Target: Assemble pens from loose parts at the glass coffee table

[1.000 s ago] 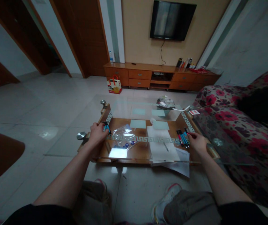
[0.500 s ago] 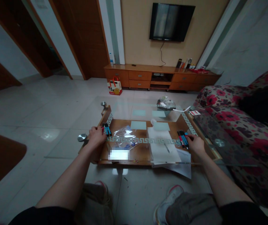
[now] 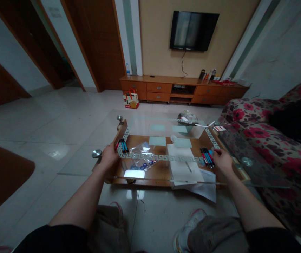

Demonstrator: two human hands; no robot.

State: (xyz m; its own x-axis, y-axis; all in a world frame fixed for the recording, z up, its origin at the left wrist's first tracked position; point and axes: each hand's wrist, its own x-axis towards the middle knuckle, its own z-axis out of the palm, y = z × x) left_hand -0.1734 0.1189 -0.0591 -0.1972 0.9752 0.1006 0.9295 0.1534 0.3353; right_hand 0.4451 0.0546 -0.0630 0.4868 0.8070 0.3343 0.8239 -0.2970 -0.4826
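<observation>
On the glass tabletop (image 3: 73, 165), my left hand (image 3: 110, 155) rests at the left, its bent fingers against a row of pens (image 3: 123, 145) with blue, black and red barrels. The back of that hand hides most of its fingers, so its grip is unclear. At the right, my right hand (image 3: 223, 161) is beside a second row of pens (image 3: 207, 157) in red, blue and black. Its index finger and thumb are apart, just off the nearest pen, with nothing visible between them.
Under the glass, a wooden shelf (image 3: 163, 172) bears clear plastic packaging (image 3: 143, 156) and white paper (image 3: 183, 165); a single pen (image 3: 188, 166) shows over the paper. Behind the table stands a filled waste bin (image 3: 187, 118). A flowered sofa (image 3: 255, 126) borders the right side.
My right hand has drawn slightly away from the right row of pens, and its fingers have loosened. My left hand stays by its row. The whole view has shifted a little.
</observation>
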